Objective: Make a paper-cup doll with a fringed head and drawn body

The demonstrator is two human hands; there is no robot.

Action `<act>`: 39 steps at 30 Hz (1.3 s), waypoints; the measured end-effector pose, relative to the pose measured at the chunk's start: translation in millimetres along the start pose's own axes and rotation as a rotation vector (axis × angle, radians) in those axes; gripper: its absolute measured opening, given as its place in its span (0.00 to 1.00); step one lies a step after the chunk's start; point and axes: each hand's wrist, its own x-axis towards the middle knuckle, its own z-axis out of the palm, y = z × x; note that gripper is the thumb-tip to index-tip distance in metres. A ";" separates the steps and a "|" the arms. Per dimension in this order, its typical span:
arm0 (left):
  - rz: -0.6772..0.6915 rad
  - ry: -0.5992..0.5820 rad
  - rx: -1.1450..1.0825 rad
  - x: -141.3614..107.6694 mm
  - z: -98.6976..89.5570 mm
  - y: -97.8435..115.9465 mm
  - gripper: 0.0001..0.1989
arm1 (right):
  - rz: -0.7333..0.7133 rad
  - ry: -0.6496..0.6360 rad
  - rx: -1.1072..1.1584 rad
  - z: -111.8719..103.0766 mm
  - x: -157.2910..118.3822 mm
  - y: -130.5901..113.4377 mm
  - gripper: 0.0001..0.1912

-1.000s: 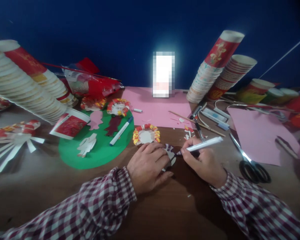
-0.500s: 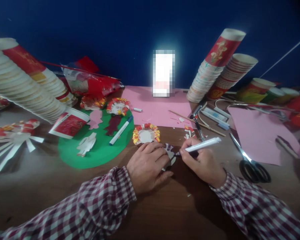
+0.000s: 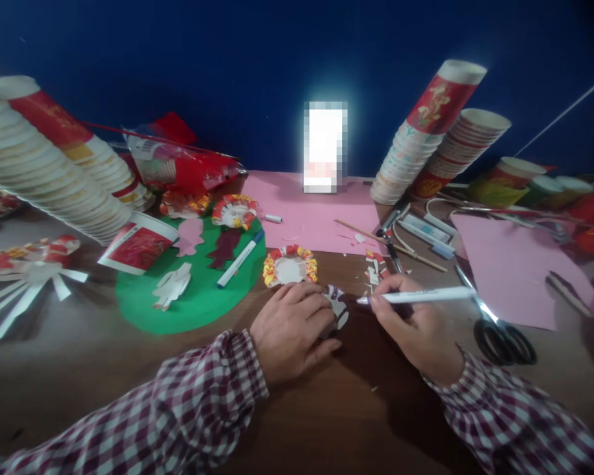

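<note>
My left hand [image 3: 294, 330] lies over a small white paper cut-out [image 3: 337, 310] with dark purple marks at its top, its fingers curled on it and holding it against the table; part of the cut-out is hidden under them. In my right hand [image 3: 418, 323], thumb and fingers pinch a white marker pen [image 3: 426, 295]. The pen is nearly level, its tip pointing left, a little apart from the cut-out. Just beyond my left hand sits a ring of folded red and yellow paper [image 3: 290, 266] with a white middle. White and red paper scraps [image 3: 375, 269] lie near the pen.
A green sheet [image 3: 188, 316] holds paper figures and a blue-capped marker [image 3: 240, 259]. Scissors [image 3: 503, 340] lie at right beside pink paper [image 3: 505, 277]. Tall paper cup stacks [image 3: 64, 171] stand left, others [image 3: 400, 155] back right. A blurred bright screen [image 3: 325, 146] stands at the back.
My right hand has drawn back to the right with the marker pen, lifting its tip off the cut-out and tilting it nearer level. My left hand stays put.
</note>
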 end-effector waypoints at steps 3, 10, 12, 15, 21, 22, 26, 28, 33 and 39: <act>0.005 0.010 -0.012 -0.1 -0.1 -1.4 0.13 | 0.046 -0.049 0.012 -1.5 -5.2 -1.0 0.03; 0.035 0.032 -0.006 -1.4 2.2 -4.3 0.12 | 0.059 -0.150 0.059 4.3 -12.1 -6.9 0.02; 0.043 0.044 0.000 -1.7 2.7 -4.6 0.11 | 0.046 -0.167 0.048 5.4 -13.7 -7.2 0.02; 0.045 0.060 -0.005 -1.7 2.9 -4.5 0.11 | 0.041 -0.144 0.031 5.3 -15.0 -4.3 0.03; 0.050 0.069 -0.029 -2.3 2.8 -5.4 0.11 | 0.013 -0.137 -0.029 5.0 -15.2 0.9 0.05; 0.049 0.067 -0.031 -2.5 3.1 -5.8 0.11 | 0.007 -0.142 -0.041 5.2 -15.3 0.9 0.05; 0.037 0.056 -0.038 -3.2 5.0 -6.8 0.12 | 0.009 -0.170 -0.076 5.8 -15.2 0.3 0.06; 0.034 0.057 -0.042 -3.4 5.6 -6.7 0.12 | 0.010 -0.180 -0.089 5.9 -14.5 -0.2 0.06; 0.032 0.052 -0.042 -3.4 5.0 -6.0 0.13 | -0.009 -0.186 -0.111 5.8 -12.6 -2.3 0.06; 0.032 0.046 -0.042 -3.2 4.2 -6.0 0.13 | -0.007 -0.188 -0.121 4.5 -13.1 -4.2 0.06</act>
